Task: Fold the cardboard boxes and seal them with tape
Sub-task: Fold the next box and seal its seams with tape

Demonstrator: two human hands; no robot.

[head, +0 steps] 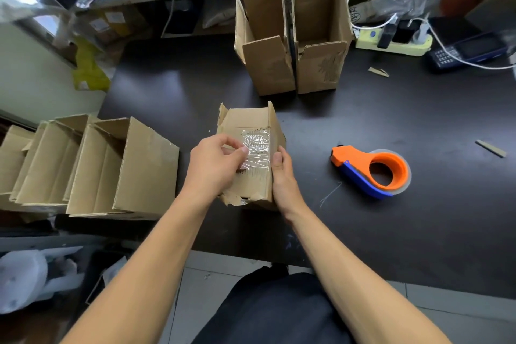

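Both hands are on the small cardboard box (251,153) mid-counter (173,98): left hand (216,162) fingers (237,148) pinching the clear tape (257,148) on top, right hand (282,173) flat along its side, fingers straight. Tape dispenser (372,170) sits off right. Can't see the box's near bottom edge, wrists cover it.

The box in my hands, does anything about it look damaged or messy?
Yes. The box has a torn, ragged near-left corner, its far-left flap edge is frayed, and the clear tape on top lies wrinkled rather than flat. The left hand touches the tape; the right hand rests against the box's right side.
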